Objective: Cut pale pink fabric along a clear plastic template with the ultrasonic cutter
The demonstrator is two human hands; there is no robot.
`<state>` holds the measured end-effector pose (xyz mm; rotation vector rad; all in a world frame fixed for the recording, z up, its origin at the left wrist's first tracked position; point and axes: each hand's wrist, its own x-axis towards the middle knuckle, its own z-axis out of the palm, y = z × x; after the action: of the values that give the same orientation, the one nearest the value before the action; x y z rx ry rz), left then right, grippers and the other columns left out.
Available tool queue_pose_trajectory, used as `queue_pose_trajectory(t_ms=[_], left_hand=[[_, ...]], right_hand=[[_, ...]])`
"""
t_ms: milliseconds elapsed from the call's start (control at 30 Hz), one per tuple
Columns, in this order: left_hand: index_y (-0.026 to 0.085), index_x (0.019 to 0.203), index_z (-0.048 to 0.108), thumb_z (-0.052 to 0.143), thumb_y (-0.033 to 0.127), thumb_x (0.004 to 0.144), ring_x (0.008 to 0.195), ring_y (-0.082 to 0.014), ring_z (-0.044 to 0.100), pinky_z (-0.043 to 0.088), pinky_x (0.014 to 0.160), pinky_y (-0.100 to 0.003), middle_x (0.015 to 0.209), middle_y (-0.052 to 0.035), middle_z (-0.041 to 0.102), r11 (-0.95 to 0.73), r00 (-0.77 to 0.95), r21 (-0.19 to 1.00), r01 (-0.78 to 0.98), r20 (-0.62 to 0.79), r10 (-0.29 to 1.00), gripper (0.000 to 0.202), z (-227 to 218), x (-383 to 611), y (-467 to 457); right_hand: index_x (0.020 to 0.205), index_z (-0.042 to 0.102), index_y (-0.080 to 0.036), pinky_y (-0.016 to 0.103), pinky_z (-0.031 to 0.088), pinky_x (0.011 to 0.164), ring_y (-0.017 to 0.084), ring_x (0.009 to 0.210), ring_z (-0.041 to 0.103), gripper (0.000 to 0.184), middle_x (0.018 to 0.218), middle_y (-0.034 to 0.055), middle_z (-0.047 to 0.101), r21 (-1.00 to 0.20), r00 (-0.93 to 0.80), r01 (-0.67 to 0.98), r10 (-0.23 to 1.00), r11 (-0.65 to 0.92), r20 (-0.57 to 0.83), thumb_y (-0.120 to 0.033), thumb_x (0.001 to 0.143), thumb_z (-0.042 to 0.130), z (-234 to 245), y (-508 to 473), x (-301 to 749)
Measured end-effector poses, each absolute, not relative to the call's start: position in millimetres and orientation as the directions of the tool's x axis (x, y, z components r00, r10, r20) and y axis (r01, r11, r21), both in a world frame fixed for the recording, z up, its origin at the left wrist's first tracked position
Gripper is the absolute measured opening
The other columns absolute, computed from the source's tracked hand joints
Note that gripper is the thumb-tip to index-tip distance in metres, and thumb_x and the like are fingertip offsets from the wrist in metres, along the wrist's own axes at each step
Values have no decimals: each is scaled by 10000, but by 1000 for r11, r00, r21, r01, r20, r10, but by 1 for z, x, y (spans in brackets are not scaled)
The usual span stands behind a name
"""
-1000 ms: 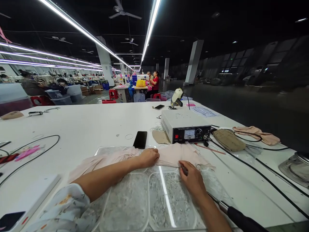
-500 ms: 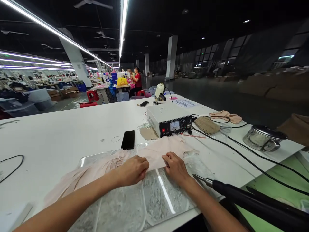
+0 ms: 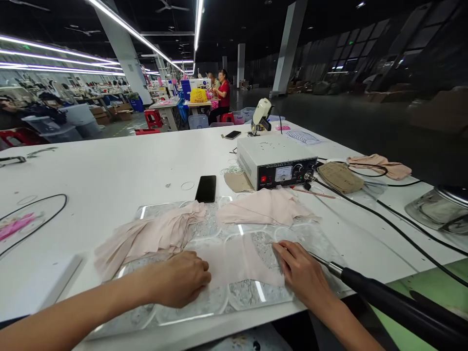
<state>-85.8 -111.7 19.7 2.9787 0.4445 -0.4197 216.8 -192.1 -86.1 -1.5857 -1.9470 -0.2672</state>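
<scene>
A thin pale pink fabric piece (image 3: 234, 263) lies flat on a clear plastic sheet (image 3: 204, 300) between my hands. My left hand (image 3: 179, 280) is closed at its left end, fingertips curled under and partly hidden. At the right end my right hand (image 3: 302, 268) pinches the edge, its fingers together. Beyond the left hand is a fanned stack of pink pieces (image 3: 157, 231); another pink pile (image 3: 265, 207) lies before the control box. A black-handled tool with a metal tip (image 3: 365, 282) rests just right of my right hand, its tip partly behind the fingers.
A grey control box (image 3: 276, 158) with a dial and cables stands behind the sheet. Near it are a black phone (image 3: 205, 188), a tan fabric bundle (image 3: 340, 176) and a glass jar (image 3: 438, 209). A white block (image 3: 44, 282) sits left. People work at sewing machines far back.
Both hands have come nearer to me and apart, with one pink piece now spread between them, away from the right pile. The view has shifted left and down.
</scene>
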Motion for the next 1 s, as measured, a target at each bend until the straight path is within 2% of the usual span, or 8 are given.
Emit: queue_pose_trajectory(t_ms=[133, 200, 267, 433, 700, 800, 867, 1000], left_hand=[[164, 993, 650, 520, 168, 945, 901, -199, 674, 510, 838, -308, 1058, -75, 697, -969, 982, 171, 178, -91, 164, 139, 18, -55, -101], [145, 1208, 601, 487, 205, 983, 1220, -249, 568, 442, 1031, -358, 1337, -111, 594, -983, 997, 167, 70, 18, 74, 259, 9, -39, -93], [132, 1304, 554, 444, 247, 1015, 1332, -270, 475, 371, 1115, -401, 1440, -106, 511, -989, 998, 147, -9, 60, 0, 330, -3, -28, -87], [149, 1358, 530, 384, 304, 1049, 1369, -263, 439, 299, 1173, -418, 1472, -75, 481, -993, 996, 102, -54, 76, -46, 375, -29, -30, -81], [105, 1370, 521, 369, 224, 1052, 1376, -240, 435, 292, 1190, -406, 1455, -104, 493, -981, 976, 91, -171, 154, -156, 373, -26, -21, -86], [127, 1351, 551, 357, 198, 1048, 1375, -217, 440, 312, 1185, -368, 1439, -82, 514, -950, 957, 157, -271, 155, -247, 367, -28, -1, -87], [162, 1351, 561, 350, 208, 1049, 1396, -206, 410, 301, 1193, -364, 1435, -57, 521, -926, 952, 228, -300, 128, -277, 372, -32, 10, -86], [168, 1392, 523, 372, 260, 1049, 1426, -192, 360, 242, 1219, -358, 1458, -45, 492, -899, 959, 331, -285, 99, -267, 386, -40, 17, -82]], right_hand=[[1168, 642, -196, 378, 575, 753, 239, 909, 670, 365, 1020, 107, 694, -227, -55, 942, 781, 247, 622, -109, 892, 420, -84, -197, 224], [1204, 616, -193, 368, 583, 777, 228, 941, 673, 346, 1036, 107, 695, -232, -57, 935, 759, 268, 648, -133, 916, 435, -79, -206, 222], [1215, 605, -204, 351, 583, 810, 212, 983, 667, 318, 1060, 95, 694, -237, -81, 921, 747, 309, 659, -162, 925, 480, -74, -217, 217], [1121, 664, -213, 354, 579, 855, 210, 1054, 644, 255, 1110, 82, 690, -263, -142, 881, 750, 393, 646, -150, 909, 537, -72, -239, 210], [1068, 692, -202, 336, 550, 865, 185, 946, 673, 260, 1027, 66, 711, -478, 228, 847, 653, 233, 722, -78, 864, 589, -100, -282, 231], [1033, 703, -175, 333, 562, 779, 204, 855, 688, 187, 973, 75, 727, -780, 640, 625, 558, 22, 528, -225, 862, 644, -109, -301, 235], [1130, 674, -159, 367, 569, 774, 229, 851, 693, 361, 1002, 84, 728, -931, 835, 365, 440, 5, 330, -316, 808, 716, -109, -306, 237], [1334, 549, -199, 463, 492, 984, 270, 1139, 612, 651, 1259, 94, 638, -981, 914, 180, 355, 75, 195, -335, 739, 777, -90, -297, 238]])
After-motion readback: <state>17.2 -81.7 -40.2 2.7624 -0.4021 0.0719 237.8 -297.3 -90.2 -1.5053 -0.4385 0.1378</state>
